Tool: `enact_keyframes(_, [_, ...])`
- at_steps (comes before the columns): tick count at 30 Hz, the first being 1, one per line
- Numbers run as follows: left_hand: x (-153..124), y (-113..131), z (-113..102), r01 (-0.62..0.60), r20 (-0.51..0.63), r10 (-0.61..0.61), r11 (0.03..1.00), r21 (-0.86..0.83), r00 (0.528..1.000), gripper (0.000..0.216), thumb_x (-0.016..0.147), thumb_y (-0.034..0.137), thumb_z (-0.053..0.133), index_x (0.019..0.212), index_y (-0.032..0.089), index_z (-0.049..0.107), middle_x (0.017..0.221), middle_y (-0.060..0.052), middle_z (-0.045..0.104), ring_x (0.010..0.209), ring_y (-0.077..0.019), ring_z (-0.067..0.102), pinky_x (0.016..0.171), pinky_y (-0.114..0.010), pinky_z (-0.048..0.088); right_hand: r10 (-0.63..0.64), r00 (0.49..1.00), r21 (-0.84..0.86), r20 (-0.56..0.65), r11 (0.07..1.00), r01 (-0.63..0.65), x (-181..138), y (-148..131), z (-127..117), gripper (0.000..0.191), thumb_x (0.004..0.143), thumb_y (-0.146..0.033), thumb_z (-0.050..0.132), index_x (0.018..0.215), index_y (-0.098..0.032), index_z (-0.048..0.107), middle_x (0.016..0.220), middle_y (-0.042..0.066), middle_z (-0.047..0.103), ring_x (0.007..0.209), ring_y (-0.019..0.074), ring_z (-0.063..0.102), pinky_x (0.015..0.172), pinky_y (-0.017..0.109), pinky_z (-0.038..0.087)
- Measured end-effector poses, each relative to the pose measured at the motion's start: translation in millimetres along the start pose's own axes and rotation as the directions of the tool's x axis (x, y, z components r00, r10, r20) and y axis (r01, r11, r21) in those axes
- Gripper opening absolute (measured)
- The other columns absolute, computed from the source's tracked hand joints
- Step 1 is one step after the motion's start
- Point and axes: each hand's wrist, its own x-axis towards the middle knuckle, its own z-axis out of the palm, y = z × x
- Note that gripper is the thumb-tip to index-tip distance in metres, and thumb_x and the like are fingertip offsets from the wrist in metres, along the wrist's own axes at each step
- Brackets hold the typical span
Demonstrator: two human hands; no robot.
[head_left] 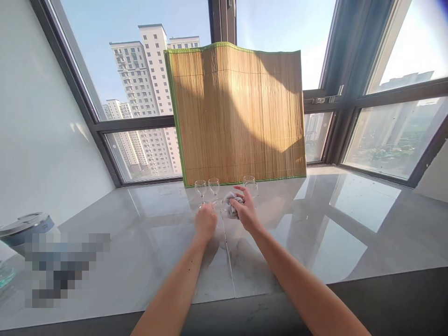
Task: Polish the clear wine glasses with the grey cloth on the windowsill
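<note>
My left hand point(206, 220) is closed on a clear stemmed glass point(218, 203), mostly hidden by the fingers and hard to make out. Close to its right, my right hand point(247, 210) grips a crumpled light grey cloth point(232, 204) between thumb and fingers, with the index finger lifted. Just beyond my left hand, two clear stemmed glasses point(200, 187) point(213, 186) stand upright side by side. More clear glassware point(249, 180) stands behind my right hand, partly covered by it.
A bamboo mat point(238, 112) with green edging leans upright against the window behind the glasses. The glossy grey stone ledge point(140, 261) has a seam down its middle. At the left are a lidded container point(28, 226) and a blurred-out patch.
</note>
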Motion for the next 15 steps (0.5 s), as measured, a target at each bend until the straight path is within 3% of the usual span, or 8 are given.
enact_keyframes(3, [6.8, -3.4, 6.7, 0.088, 0.042, -0.081, 0.972, -0.218, 0.996, 0.025, 0.088, 0.023, 0.051, 0.108, 0.019, 0.066, 0.097, -0.009, 0.07, 0.088, -0.0189, 0.063, 0.076, -0.027, 0.044, -0.019, 0.97, -0.02, -0.241, 1.0, 0.014, 3.9, 4.7, -2.5, 0.044, 0.078, -0.035, 0.053, 0.119, -0.023, 0.042, 0.087, 0.001, 0.059, 0.059, 0.0108, 0.051, 0.053, 0.023, 0.043])
enact_keyframes(5, [11.1, -6.0, 10.9, 0.166, 0.106, -0.137, 0.92, -0.354, 0.985, 0.028, 0.086, 0.025, 0.054, 0.111, 0.019, 0.065, 0.09, -0.006, 0.072, 0.075, -0.0155, 0.063, 0.069, -0.025, 0.045, -0.02, 0.963, -0.08, -0.267, 0.997, -0.002, 4.9, 11.5, -3.1, 0.047, 0.077, -0.033, 0.052, 0.121, -0.023, 0.04, 0.089, 0.002, 0.06, 0.06, 0.0112, 0.052, 0.053, 0.024, 0.043])
enact_keyframes(8, [15.1, -10.7, 17.4, 0.229, 0.194, -0.15, 0.836, -0.499, 0.969, 0.036, 0.083, 0.029, 0.058, 0.117, 0.016, 0.061, 0.081, -0.004, 0.072, 0.058, -0.0106, 0.058, 0.058, -0.022, 0.043, 0.068, 0.991, -0.2, -0.117, 0.976, -0.091, 4.0, 25.8, -0.6, 0.056, 0.07, -0.027, 0.053, 0.123, -0.023, 0.039, 0.093, 0.003, 0.062, 0.059, 0.0115, 0.054, 0.055, 0.025, 0.044])
enact_keyframes(11, [17.7, -14.5, 24.0, 0.267, 0.258, -0.136, 0.767, -0.583, 0.956, 0.044, 0.08, 0.03, 0.063, 0.121, 0.014, 0.059, 0.075, -0.002, 0.07, 0.049, -0.0074, 0.05, 0.052, -0.02, 0.039, 0.16, 0.987, -0.313, 0.025, 0.939, -0.144, 2.1, 39.1, 4.8, 0.059, 0.063, -0.021, 0.052, 0.121, -0.022, 0.042, 0.096, 0.004, 0.065, 0.058, 0.0117, 0.055, 0.057, 0.026, 0.045])
enact_keyframes(15, [22.5, -15.2, 29.9, 0.303, 0.306, -0.125, 0.695, -0.652, 0.944, 0.043, 0.077, 0.019, 0.061, 0.12, 0.015, 0.059, 0.074, 0.0, 0.068, 0.049, -0.0067, 0.05, 0.049, -0.019, 0.04, 0.205, 0.976, -0.31, 0.071, 0.935, -0.174, 0.7, 47.4, 10.1, 0.062, 0.062, -0.016, 0.051, 0.122, -0.024, 0.04, 0.098, 0.005, 0.068, 0.064, 0.0141, 0.059, 0.059, 0.026, 0.046])
